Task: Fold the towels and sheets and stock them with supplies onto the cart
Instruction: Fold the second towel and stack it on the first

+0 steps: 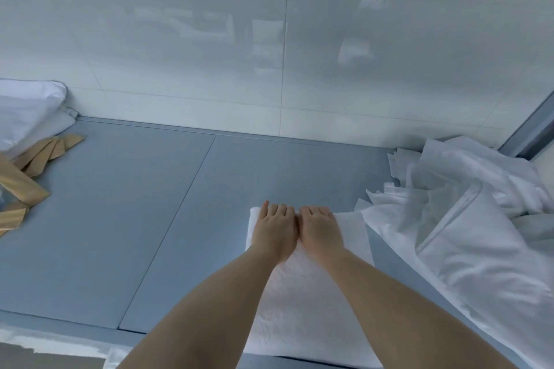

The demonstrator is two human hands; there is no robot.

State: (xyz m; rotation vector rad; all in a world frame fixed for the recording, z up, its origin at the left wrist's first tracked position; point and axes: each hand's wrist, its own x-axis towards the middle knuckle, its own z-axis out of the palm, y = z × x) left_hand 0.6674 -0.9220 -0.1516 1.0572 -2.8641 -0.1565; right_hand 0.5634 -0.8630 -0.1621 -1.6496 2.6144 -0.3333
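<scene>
A white towel (pixel 302 302) lies flat on the blue-grey table (pixel 120 219), folded into a long strip that runs from the near edge away toward the wall; its surface looks soft and lightly textured, with straight side edges. The left hand (pixel 274 231) and the right hand (pixel 320 229) rest palm-down side by side on the towel's far end, touching each other, fingers straight and pressing the cloth flat, gripping nothing. Both bare forearms stretch forward over the towel. Just right of it sits a crumpled heap of white sheets (pixel 467 219), overlapping its right edge. At the far left lie a white pillow (pixel 27 111) and some tan wooden pieces (pixel 33 165).
</scene>
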